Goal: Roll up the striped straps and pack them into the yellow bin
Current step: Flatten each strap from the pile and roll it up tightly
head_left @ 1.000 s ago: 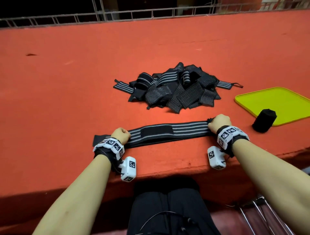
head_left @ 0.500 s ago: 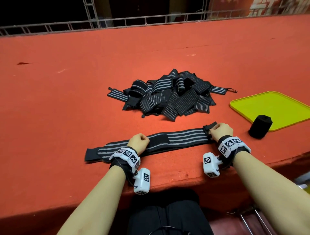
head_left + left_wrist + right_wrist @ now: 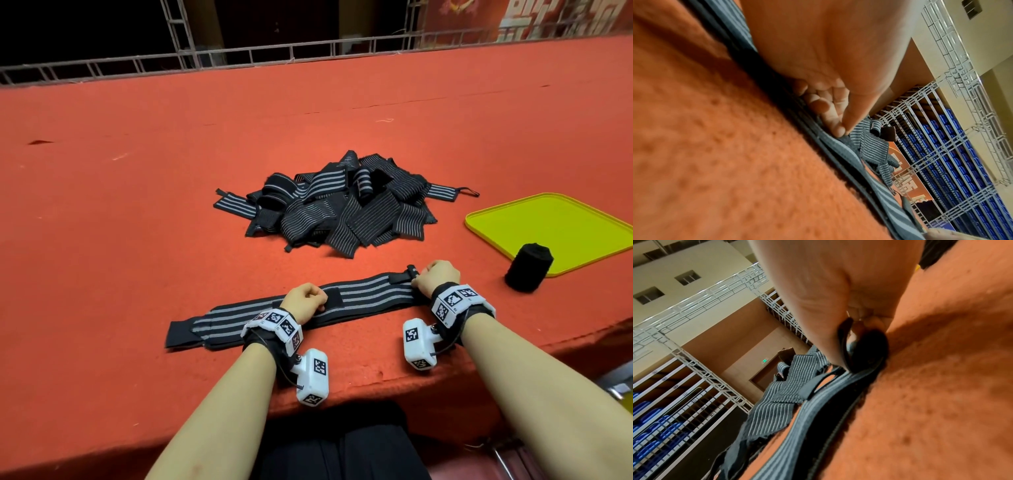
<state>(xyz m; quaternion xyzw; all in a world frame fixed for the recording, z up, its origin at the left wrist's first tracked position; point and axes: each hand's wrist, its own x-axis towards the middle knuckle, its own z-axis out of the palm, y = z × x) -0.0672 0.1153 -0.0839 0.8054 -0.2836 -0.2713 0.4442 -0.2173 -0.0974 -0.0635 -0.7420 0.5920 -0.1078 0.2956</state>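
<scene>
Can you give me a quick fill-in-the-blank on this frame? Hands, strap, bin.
1. The flat strap lies on the ____ carpet.
2. The right hand pinches the strap's ____ end.
3. The black roll stands at the near edge of the ____ bin.
4. The pile of loose straps lies ____ the flat strap, away from the person, whose left hand rests on the strap.

Missing words: red; right; yellow; beyond
</scene>
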